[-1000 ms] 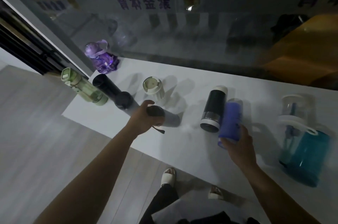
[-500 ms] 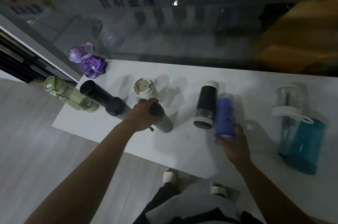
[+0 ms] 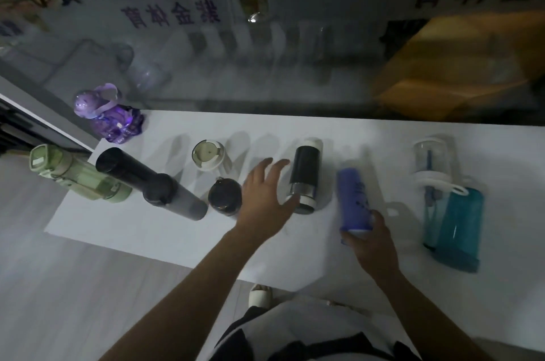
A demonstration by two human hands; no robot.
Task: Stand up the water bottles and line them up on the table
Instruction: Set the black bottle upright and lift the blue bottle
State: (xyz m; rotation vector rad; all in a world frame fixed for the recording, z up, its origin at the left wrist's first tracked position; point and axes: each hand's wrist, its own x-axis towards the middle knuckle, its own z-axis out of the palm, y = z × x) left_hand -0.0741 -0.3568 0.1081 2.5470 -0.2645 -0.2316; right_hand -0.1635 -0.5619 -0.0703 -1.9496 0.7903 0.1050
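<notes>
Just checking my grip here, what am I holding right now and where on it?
Your right hand holds the blue-purple bottle at its near end. Your left hand is open, holding nothing.

**Dim scene, soft shadows, reflections in the glass**

The scene is dimly lit and tinted cool grey-blue. The white surface (image 3: 368,139) is the brightest area; faint, soft-edged shadows are cast across it behind the bottles, away from the camera. The glass pane (image 3: 265,51) beyond is filled with hazy, blurred reflections, and one small glint (image 3: 254,17) is seen near its top. Straight edges are bowed by the wide-angle lens toward the frame's borders. Fine detail is softened throughout.
</notes>
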